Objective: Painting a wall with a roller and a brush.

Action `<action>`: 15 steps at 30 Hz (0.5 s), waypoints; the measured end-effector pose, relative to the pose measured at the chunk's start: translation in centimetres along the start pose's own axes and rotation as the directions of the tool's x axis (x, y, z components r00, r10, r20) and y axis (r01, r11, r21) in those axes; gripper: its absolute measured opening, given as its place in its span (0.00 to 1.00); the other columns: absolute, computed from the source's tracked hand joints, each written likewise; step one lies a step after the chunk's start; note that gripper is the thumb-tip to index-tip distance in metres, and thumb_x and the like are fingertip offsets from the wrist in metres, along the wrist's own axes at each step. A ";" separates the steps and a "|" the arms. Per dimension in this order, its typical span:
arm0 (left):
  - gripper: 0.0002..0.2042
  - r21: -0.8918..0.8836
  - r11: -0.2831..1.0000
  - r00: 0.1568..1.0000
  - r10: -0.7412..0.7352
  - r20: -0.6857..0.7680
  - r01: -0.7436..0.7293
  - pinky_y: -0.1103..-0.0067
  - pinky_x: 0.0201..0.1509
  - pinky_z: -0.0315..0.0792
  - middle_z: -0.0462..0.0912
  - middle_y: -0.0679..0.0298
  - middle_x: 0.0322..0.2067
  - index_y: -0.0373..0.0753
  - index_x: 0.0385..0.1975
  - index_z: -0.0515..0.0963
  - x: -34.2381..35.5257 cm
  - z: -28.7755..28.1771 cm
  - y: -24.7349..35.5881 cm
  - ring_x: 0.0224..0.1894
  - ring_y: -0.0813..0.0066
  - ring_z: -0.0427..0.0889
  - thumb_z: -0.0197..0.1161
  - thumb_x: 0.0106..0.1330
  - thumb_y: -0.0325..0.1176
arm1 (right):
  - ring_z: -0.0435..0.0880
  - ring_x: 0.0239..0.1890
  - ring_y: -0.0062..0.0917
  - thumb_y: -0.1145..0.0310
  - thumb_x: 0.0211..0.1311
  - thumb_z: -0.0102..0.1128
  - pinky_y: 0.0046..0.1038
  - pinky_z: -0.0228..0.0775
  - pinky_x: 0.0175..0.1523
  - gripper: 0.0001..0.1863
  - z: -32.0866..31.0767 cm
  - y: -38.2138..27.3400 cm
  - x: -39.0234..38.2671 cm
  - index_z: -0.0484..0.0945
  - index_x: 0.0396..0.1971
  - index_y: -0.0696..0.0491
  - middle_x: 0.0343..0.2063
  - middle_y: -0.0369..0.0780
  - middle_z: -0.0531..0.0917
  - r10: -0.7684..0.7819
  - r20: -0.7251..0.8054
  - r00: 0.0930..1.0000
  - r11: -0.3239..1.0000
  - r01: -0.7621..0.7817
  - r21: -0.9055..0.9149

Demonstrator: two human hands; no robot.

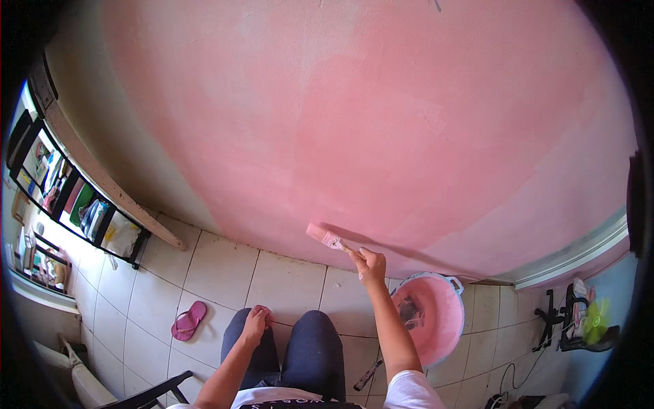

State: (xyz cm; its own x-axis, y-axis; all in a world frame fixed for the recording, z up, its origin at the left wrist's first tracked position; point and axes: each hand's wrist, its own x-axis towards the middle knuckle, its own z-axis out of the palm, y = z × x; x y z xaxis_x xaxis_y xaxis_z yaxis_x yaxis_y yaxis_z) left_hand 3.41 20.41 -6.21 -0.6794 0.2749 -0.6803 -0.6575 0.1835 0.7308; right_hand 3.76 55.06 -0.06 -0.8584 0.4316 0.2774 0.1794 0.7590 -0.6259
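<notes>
My right hand (pixel 371 264) grips the wooden handle of a paintbrush (pixel 332 240). The brush's pink-coated bristles point up and left, at the lower part of the pink-painted wall (pixel 381 136); whether they touch it is hard to tell. Below my right forearm stands a round tub (pixel 458 334) with a pale rim and handle, its inside coated in pink paint, with a dark grey patch or object inside. My left hand (pixel 257 322) rests on my left knee, its fingers curled in, with nothing visible in them.
A magenta flip-flop (pixel 189 321) lies on the tiled floor (pixel 221 276). A dark-handled tool (pixel 368 375) is beside the tub. At left are a black shelf rack (pixel 85 204) and a dark chair arm (pixel 153 394). A fan with green blades (pixel 597 322) stands at right, near a cable (pixel 511 378).
</notes>
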 end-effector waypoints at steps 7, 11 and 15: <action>0.06 -0.034 0.999 1.000 -0.007 -0.007 0.007 0.82 0.30 0.64 0.76 0.66 0.24 0.41 0.31 0.70 -0.4 -0.4 0.2 0.25 0.79 0.73 0.47 0.61 0.35 | 0.67 0.12 0.40 0.51 0.54 0.55 0.36 0.55 0.20 0.24 -0.6 -0.3 -3.5 0.65 0.12 0.57 0.07 0.45 0.65 0.031 -0.124 0.992 0.992 -0.015 0.128; 0.06 -0.038 0.999 1.000 -0.012 0.011 0.013 0.82 0.28 0.64 0.76 0.67 0.23 0.41 0.30 0.70 0.0 -0.3 -0.5 0.24 0.79 0.73 0.47 0.62 0.34 | 0.60 0.10 0.28 0.50 0.52 0.57 0.31 0.50 0.19 0.26 -0.4 1.5 -8.5 0.64 0.11 0.58 0.07 0.42 0.61 0.171 -0.157 0.973 0.980 -0.151 0.133; 0.06 -0.067 0.998 0.999 -0.010 0.033 0.012 0.83 0.27 0.63 0.75 0.67 0.23 0.41 0.30 0.70 0.1 -0.1 -0.9 0.23 0.79 0.72 0.47 0.62 0.34 | 0.64 0.10 0.34 0.50 0.53 0.57 0.32 0.51 0.18 0.27 0.5 2.4 -10.7 0.63 0.11 0.58 0.07 0.44 0.62 0.159 -0.155 0.975 0.987 -0.161 -0.001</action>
State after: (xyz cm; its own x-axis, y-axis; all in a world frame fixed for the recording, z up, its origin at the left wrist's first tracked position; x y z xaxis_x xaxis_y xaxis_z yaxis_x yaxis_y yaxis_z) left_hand 3.90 20.21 -6.98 -0.6615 0.3044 -0.6854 -0.6862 0.1230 0.7169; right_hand 13.16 51.98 -4.88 -0.7337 0.6171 0.2843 0.3157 0.6801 -0.6617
